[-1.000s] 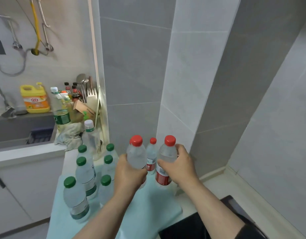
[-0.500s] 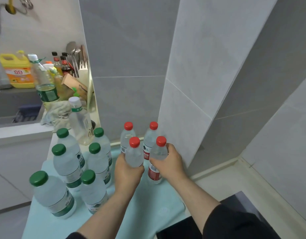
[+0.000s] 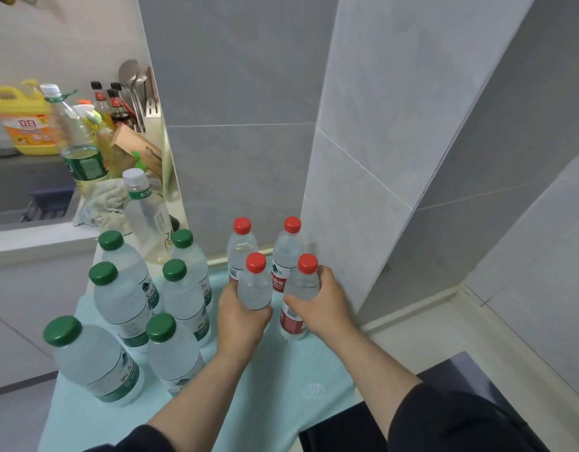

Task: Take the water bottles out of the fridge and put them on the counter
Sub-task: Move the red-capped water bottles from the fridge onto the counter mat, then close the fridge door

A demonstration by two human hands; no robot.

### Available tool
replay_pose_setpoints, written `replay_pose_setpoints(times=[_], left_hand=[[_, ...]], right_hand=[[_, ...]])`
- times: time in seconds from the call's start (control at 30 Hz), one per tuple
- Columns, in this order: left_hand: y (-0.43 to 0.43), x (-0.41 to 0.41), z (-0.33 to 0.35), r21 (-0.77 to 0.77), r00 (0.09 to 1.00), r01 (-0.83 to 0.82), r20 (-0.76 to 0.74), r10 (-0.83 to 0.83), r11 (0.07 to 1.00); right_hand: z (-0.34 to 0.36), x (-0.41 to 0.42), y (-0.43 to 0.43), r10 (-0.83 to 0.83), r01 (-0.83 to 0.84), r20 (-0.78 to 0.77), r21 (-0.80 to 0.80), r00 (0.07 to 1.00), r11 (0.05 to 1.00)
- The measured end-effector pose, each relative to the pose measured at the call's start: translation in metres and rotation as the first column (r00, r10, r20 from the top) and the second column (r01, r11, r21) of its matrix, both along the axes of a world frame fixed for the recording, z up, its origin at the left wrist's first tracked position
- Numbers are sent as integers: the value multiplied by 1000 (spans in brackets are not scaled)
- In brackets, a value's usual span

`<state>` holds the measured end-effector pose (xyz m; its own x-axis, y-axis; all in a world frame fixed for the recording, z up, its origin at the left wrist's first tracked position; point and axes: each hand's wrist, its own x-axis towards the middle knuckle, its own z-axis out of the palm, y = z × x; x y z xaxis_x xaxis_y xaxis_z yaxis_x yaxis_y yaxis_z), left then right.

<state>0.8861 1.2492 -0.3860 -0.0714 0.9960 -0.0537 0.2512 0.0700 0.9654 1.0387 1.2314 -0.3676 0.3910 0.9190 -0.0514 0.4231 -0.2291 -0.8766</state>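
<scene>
My left hand (image 3: 241, 318) grips a red-capped water bottle (image 3: 255, 283) around its body. My right hand (image 3: 317, 305) grips a second red-capped bottle (image 3: 299, 288), whose base rests on the pale green counter mat (image 3: 281, 380). Two more red-capped bottles (image 3: 241, 247) (image 3: 289, 247) stand upright just behind them, against the grey tiled wall. To the left, several larger green-capped bottles (image 3: 125, 295) stand in a cluster on the mat. The fridge is not in view.
A tall white-capped bottle (image 3: 148, 216) stands behind the green-capped cluster beside a rag (image 3: 102, 203). Farther left are an oil bottle (image 3: 76, 135), a yellow detergent jug (image 3: 22, 122), sauce bottles and a utensil holder. A dark surface (image 3: 444, 429) lies at the lower right.
Both hands came down and forward with their bottles, now in front of the two standing red-capped ones. The view tilted down and shows more of the green-capped cluster.
</scene>
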Motion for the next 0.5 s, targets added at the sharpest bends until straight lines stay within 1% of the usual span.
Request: replay_pose_setpoints(times=[0.07,0.1,0.17,0.23,0.3,0.33,0.4,0.47,0.5], left_hand=[[-4,-1,9,-3,1000,-9,8,9,1000],[-7,-2,17,20,1000,-18,19,18,1000],[-16,-6,37,124,1000,-3,23,0,992],[-27,-15,63,235,1000,27,-5,-27,972],[-36,-29,93,321,997,56,-65,-37,946],[-39,-39,110,365,992,72,-119,-31,928],[-44,-63,147,483,977,107,-211,-3,869],[-52,-88,187,575,967,149,-257,4,805],[-58,-100,206,605,963,155,-270,18,781]], right_hand=[[3,1,-2,14,-14,-1,-17,1000,1000],[5,2,-3,20,-20,-9,-15,1000,1000],[15,2,-7,36,-35,-42,22,998,999],[33,3,-11,57,-52,-57,76,997,996],[55,2,-17,70,-65,-28,146,997,987],[70,1,-22,78,-82,29,196,997,977],[105,-5,-30,112,-169,185,329,976,929],[144,-17,-35,147,-286,333,420,932,862],[165,-25,-39,164,-335,376,450,912,828]])
